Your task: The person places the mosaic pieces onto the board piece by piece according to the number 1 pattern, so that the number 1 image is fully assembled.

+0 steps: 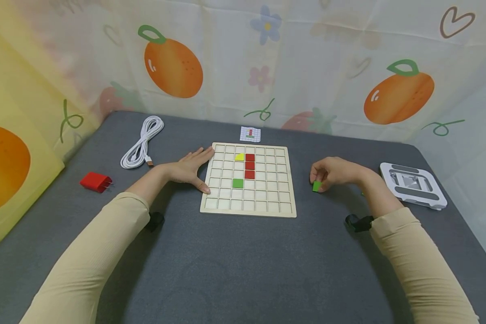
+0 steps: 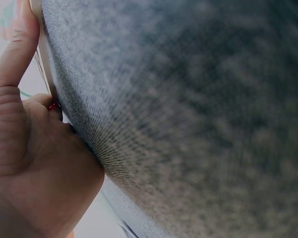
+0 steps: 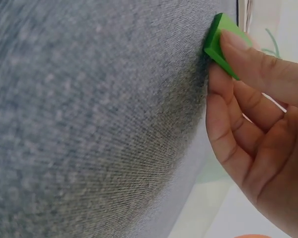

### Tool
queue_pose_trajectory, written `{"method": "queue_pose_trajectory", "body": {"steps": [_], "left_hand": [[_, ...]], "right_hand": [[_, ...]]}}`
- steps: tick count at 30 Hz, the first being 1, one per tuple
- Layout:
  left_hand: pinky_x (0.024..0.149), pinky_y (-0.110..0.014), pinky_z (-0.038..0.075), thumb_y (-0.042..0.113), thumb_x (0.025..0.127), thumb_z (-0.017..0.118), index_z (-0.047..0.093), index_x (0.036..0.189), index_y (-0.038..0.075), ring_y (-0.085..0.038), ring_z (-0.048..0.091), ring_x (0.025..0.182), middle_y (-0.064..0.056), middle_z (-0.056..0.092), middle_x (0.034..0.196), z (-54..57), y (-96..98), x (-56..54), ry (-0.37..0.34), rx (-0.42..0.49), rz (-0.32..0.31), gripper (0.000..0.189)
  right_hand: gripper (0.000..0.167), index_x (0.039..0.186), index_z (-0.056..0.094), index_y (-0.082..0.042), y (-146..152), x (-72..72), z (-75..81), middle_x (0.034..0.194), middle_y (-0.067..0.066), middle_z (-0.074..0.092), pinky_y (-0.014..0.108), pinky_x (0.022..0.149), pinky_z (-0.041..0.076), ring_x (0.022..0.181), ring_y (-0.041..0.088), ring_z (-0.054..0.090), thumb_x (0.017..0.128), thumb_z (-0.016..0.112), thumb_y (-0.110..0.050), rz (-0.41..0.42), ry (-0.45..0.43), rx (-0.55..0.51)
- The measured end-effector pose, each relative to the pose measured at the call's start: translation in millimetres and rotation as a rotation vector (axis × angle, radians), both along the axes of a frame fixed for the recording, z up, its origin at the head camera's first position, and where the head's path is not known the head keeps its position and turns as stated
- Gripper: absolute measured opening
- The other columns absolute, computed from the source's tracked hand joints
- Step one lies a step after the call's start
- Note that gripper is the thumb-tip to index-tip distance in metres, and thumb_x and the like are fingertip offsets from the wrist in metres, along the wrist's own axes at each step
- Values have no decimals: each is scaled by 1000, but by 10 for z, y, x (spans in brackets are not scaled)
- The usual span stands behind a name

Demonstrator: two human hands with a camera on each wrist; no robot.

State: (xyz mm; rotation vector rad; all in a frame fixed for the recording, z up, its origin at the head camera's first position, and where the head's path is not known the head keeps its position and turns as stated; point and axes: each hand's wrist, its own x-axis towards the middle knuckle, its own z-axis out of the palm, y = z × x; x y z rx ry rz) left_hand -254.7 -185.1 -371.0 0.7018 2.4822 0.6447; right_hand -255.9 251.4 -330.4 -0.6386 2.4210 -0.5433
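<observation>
In the head view a pale wooden grid board point(image 1: 264, 195) lies mid-table. On it are red squares point(image 1: 249, 165) in one column, a yellow piece point(image 1: 239, 157) with a cut corner, and a green square point(image 1: 237, 183). My left hand point(image 1: 188, 168) rests at the board's left edge, thumb and fingers spread along it. To the right of the board, my right hand point(image 1: 335, 172) pinches a green square tile point(image 3: 229, 47) between thumb and fingers, close to the tabletop. The right wrist view shows the thumb lying over the tile's face.
Behind the board lies a small patterned card point(image 1: 250, 134). A coiled white cable point(image 1: 142, 143) and a red plug adapter point(image 1: 96, 182) are on the left. A white and grey folding stand point(image 1: 413, 185) sits on the right, beyond my right forearm. A printed curtain point(image 1: 227, 58) hangs behind the table.
</observation>
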Motion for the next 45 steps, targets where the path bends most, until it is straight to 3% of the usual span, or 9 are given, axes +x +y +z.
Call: {"method": "queue_pose_trajectory", "body": {"steps": [22, 45], "left_hand": [[126, -58, -6, 51, 74, 82, -2, 160, 7, -38, -11, 156, -12, -9, 169, 9, 27, -10, -6, -8, 5, 128], [126, -58, -5, 51, 74, 82, -2, 160, 7, -38, -10, 156, -12, -8, 169, -14, 11, -21, 4, -11, 5, 128]], "right_hand": [[17, 100, 67, -12, -257, 27, 16, 87, 6, 70, 31, 69, 52, 78, 16, 64, 85, 72, -5, -23, 100, -100], [16, 103, 71, -15, -639, 77, -4, 89, 5, 73, 31, 70, 51, 78, 16, 68, 89, 71, -8, 36, 170, -181]]}}
